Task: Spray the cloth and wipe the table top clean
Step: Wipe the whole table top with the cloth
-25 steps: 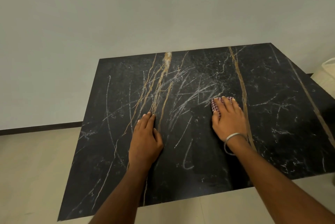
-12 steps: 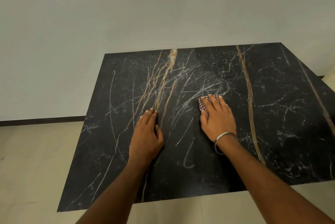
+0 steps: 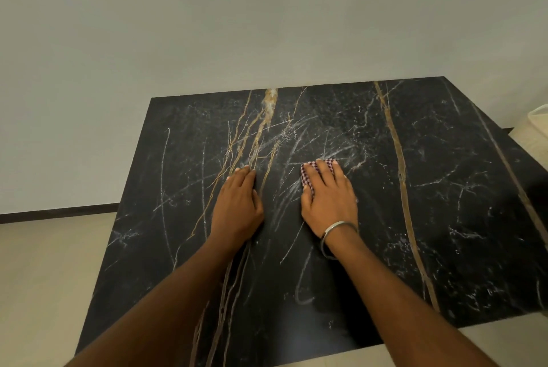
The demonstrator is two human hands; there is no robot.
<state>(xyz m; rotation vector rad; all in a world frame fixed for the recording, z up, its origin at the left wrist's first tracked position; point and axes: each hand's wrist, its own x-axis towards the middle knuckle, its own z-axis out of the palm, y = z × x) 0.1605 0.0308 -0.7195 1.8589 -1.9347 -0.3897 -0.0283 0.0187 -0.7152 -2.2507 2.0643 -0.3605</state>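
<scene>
A black marble table top (image 3: 444, 218) with gold and white veins fills the middle of the view. My right hand (image 3: 329, 197) lies flat with straight fingers on a small red-and-white checked cloth (image 3: 307, 178), pressing it onto the table near the centre. Most of the cloth is hidden under the hand. My left hand (image 3: 237, 203) rests flat on the table a short way to the left, fingers straight and together, holding nothing. A metal bangle (image 3: 335, 233) circles my right wrist. No spray bottle is in view.
A plain pale wall (image 3: 267, 25) stands right behind the table's far edge. Beige floor (image 3: 44, 277) lies to the left and in front. A pale object (image 3: 538, 120) shows at the right edge of the view.
My right hand has slid the cloth leftward across the table, closer to my left hand. The left hand has stayed in place.
</scene>
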